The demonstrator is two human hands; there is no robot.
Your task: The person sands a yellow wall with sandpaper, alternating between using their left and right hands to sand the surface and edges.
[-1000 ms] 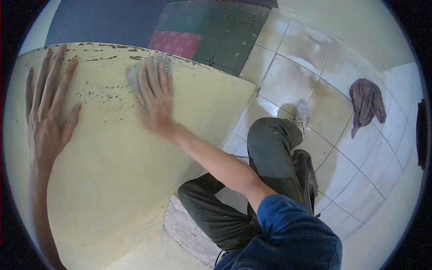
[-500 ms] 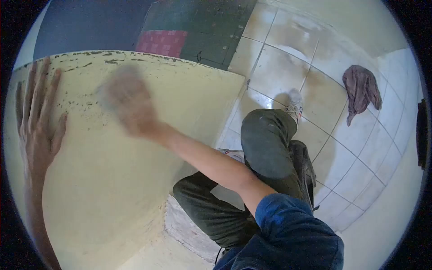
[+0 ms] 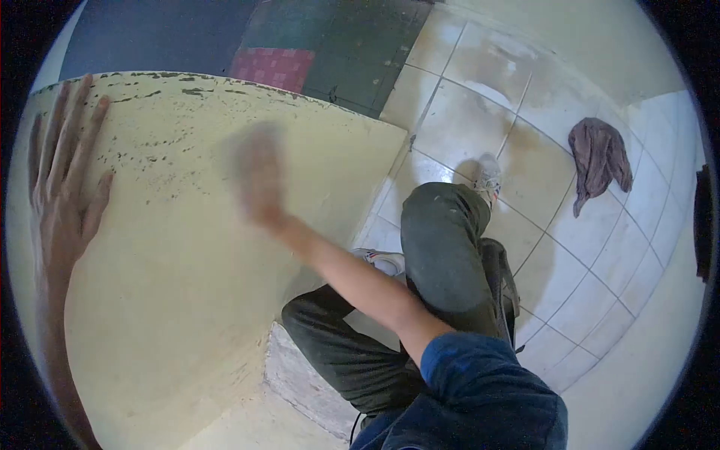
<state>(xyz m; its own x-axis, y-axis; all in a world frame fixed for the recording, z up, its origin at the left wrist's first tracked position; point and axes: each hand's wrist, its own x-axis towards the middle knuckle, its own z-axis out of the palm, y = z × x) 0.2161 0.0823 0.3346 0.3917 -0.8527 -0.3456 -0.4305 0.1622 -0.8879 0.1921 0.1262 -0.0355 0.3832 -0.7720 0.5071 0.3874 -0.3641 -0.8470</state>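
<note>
My left hand (image 3: 69, 195) lies flat on the pale yellow wall (image 3: 180, 300) at the far left, its fingers spread towards the chipped top edge. Nothing is in it. My right hand (image 3: 260, 180) is at the same wall, right of the dark chips and flaked marks. Motion smears its fingers. A greyish thing (image 3: 251, 146) shows blurred at the fingers; I cannot make out what it is or how it is gripped.
Beyond the wall's top edge are a dark surface (image 3: 150, 37) and a pink checked patch (image 3: 274, 69). A brown cloth (image 3: 598, 154) lies crumpled on the white floor tiles (image 3: 461, 112). My bent legs and a shoe (image 3: 487, 176) are at centre.
My right hand has moved to the right across the wall, uncovering more of the chipped area. My left hand stays spread on the wall. The view has shifted slightly.
</note>
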